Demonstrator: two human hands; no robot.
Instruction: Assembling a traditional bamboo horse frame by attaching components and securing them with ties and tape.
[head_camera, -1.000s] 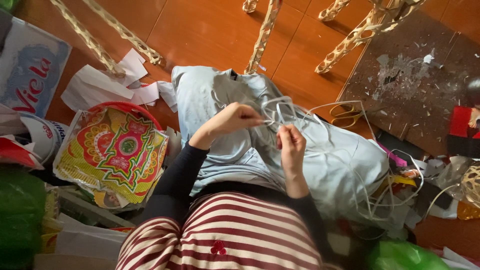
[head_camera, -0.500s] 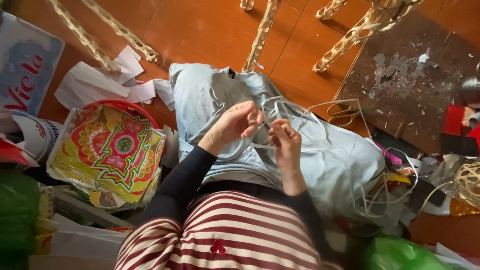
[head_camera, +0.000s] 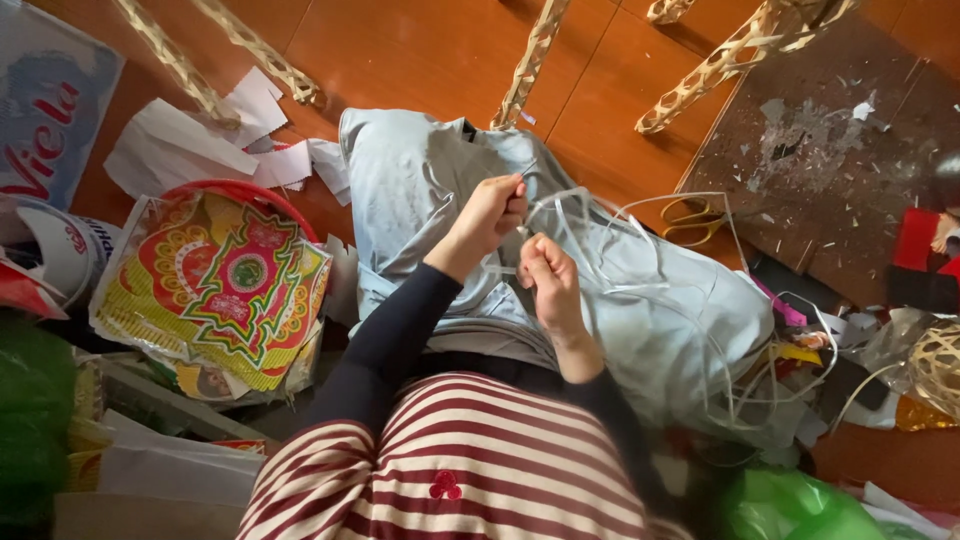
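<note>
While seated, both hands pinch thin white strips over grey-clad knees

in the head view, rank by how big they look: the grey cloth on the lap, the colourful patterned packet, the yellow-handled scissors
1. grey cloth
2. colourful patterned packet
3. yellow-handled scissors, clearly smallest, though farther from the camera

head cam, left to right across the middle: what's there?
White paper scraps → colourful patterned packet → left hand → right hand → yellow-handled scissors → dark littered board
</note>
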